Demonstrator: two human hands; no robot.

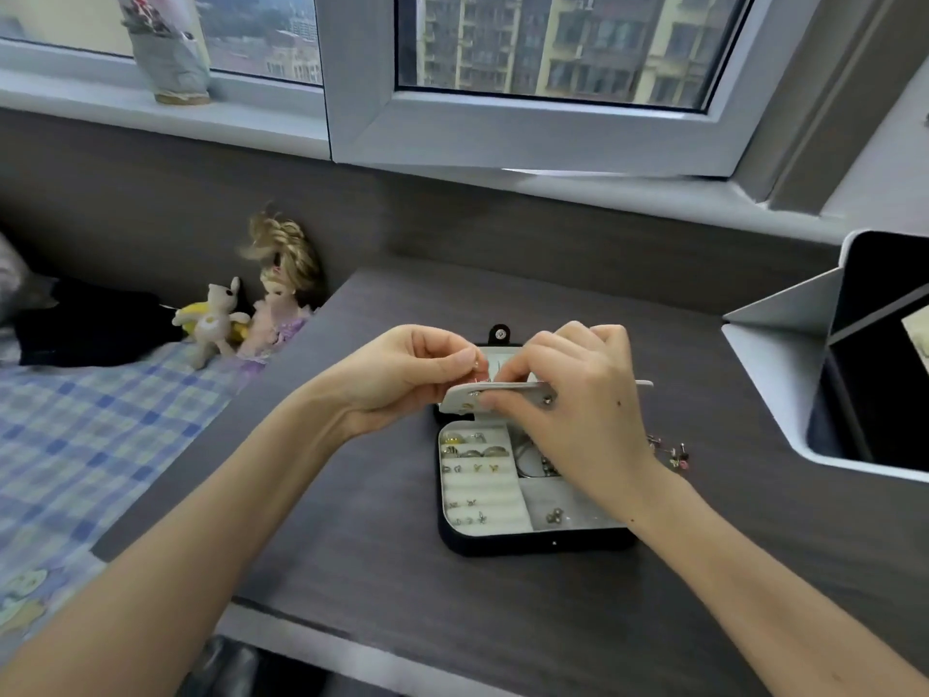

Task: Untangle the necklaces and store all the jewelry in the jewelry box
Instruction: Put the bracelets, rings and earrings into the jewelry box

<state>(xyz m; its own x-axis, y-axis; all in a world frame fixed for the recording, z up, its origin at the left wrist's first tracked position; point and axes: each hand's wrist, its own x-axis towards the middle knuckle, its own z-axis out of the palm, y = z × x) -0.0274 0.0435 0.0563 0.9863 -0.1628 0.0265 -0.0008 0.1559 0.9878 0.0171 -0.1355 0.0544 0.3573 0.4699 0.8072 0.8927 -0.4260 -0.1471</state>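
Over the box (pixel 502 543) my left hand (pixel 402 374) pinched a stud (pixel 476 363), my right hand (pixel 578 394) gripped the flap (pixel 502 392); rings (pixel 472 445) sat stored, earrings (pixel 671 452) right of it lay loose.

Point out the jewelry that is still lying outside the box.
The cluster of small pieces lying on the bare desk, just right of the jewelry box. The other resting pieces sit inside its cream compartments.

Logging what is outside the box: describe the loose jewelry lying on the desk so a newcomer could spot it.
On the dark grey desk, find the open black jewelry box in its middle, then look just right of it, past the right hand. The small cluster of stud-like pieces lies there; unlike everything in the box's cream compartments, it sits on bare desk.
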